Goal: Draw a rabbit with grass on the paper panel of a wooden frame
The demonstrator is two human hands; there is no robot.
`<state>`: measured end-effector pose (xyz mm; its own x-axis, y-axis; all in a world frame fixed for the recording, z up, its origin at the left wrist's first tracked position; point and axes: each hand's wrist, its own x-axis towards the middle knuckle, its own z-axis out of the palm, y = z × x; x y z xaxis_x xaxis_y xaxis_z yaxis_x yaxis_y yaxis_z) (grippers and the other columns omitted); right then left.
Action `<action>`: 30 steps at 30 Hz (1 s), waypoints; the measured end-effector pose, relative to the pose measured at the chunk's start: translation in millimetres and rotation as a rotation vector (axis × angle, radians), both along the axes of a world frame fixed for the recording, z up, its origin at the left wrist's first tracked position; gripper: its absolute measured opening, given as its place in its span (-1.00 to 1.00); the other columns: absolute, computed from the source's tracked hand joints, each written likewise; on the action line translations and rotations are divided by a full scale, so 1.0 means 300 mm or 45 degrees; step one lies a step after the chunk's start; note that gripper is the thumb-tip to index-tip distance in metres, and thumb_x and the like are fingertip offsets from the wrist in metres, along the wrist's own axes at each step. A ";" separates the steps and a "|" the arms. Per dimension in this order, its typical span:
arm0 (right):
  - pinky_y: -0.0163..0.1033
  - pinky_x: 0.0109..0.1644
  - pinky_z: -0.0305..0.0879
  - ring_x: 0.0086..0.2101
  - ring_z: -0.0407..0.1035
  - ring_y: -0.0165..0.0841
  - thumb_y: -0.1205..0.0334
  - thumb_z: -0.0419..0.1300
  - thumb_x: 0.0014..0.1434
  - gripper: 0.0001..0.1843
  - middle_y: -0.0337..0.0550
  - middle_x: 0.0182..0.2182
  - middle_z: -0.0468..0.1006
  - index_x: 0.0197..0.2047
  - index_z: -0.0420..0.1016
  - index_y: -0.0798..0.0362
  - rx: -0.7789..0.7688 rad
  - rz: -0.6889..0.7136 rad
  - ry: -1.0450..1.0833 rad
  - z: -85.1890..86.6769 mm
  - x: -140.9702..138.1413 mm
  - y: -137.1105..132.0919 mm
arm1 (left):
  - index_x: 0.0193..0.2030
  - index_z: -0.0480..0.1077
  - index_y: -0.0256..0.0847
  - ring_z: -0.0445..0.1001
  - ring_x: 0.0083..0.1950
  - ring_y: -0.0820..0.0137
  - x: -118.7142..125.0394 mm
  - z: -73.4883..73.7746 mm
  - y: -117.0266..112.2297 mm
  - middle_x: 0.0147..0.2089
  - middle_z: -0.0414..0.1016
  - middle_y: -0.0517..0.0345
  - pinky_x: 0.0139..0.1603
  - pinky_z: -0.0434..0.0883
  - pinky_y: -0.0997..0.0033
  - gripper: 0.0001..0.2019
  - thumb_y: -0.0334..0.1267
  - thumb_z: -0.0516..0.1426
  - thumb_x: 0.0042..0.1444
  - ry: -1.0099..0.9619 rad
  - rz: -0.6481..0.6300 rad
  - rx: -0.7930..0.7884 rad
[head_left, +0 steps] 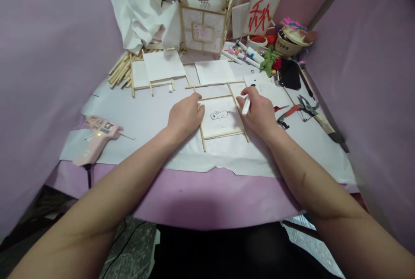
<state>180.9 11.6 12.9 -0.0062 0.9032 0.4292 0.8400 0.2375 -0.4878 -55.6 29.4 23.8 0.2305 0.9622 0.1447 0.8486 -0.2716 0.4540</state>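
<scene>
— Bare forearms (136,175) extend from our near side, left and right, over the white table covering (181,158). Where do we locate the workpiece?

— We locate the stick frame (223,134) on the covering, between our two hands. Its white paper (227,127) bears a black line drawing of a rabbit (220,115).

— What is the state of our left hand (185,115)?

— Thumb and forefinger are slightly apart, tips at the frame's left stick. We cannot tell whether they clamp it.

— And our right hand (261,108)?

— Its fingers are closed on a white marker (246,105). Thumb and forefinger are near the frame's right stick.

— Which items do we list around the hands?

— Left: a pink glue gun (100,136), indicator lit. Right: red-handled pruning shears (294,109). Beyond the left hand: another papered frame (164,65), with loose sticks (119,74) beside it. At the rear: a standing lantern (214,24).
</scene>
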 end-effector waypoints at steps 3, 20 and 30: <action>-0.12 -0.16 0.33 -0.37 0.42 -0.26 0.02 0.03 0.39 -0.76 -0.19 -0.37 0.52 -0.06 0.43 -0.08 0.088 0.169 0.152 0.035 -0.006 -0.050 | 0.08 0.43 -0.26 0.45 -0.23 0.25 0.002 -0.013 0.002 -0.33 0.45 0.12 -0.06 0.38 0.24 -0.71 -0.34 0.05 0.26 -0.122 -0.062 0.097; -0.07 -0.36 0.42 -0.42 0.47 -0.25 0.28 0.13 0.31 -0.74 -0.17 -0.36 0.59 -0.03 0.57 -0.16 -0.031 0.202 0.567 0.014 -0.080 -0.151 | 0.43 0.17 -0.18 -0.07 0.56 0.01 -0.031 -0.031 -0.011 0.52 0.08 -0.11 0.55 -0.24 -0.11 -0.22 0.00 0.28 0.12 -0.007 -0.818 -0.156; -0.12 -0.23 0.48 -0.28 0.53 -0.24 0.34 0.20 0.28 -0.52 -0.15 -0.21 0.60 0.23 0.38 -0.23 0.003 0.246 0.199 0.081 0.067 -0.010 | 0.45 0.19 -0.07 0.05 0.53 0.00 -0.051 -0.064 -0.018 0.52 0.09 -0.04 0.55 -0.07 -0.15 -0.20 0.00 0.28 0.07 -0.006 -0.842 -0.090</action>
